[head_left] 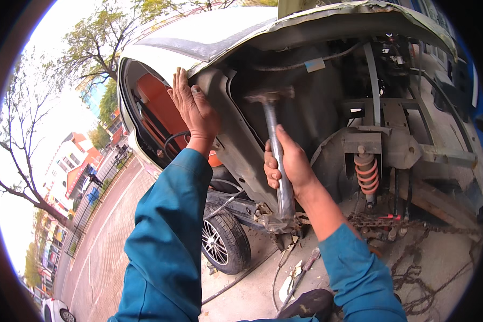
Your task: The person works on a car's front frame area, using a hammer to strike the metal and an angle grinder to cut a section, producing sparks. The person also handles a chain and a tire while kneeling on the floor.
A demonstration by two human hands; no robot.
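Observation:
My right hand (291, 165) is wrapped round the metal handle of a hammer (272, 115), its head up and slightly blurred in front of the dark inner panel. Nothing shows the hammer head touching the bodywork. Fingers stretched upward, my left hand (196, 110) lies against the edge of the white car body (169, 56), at the top of a bare grey pillar (239, 147). The car's outer panel is off here, and the torn metal edge (327, 13) curves over the opening.
An orange coil spring (366, 174) stands among exposed frame parts at the right. A rusty chain (413, 222) crosses below it, with more links on the ground. A loose wheel (228, 244), cables and a rod (300, 276) lie low. An orange seat (155, 96) shows inside the car.

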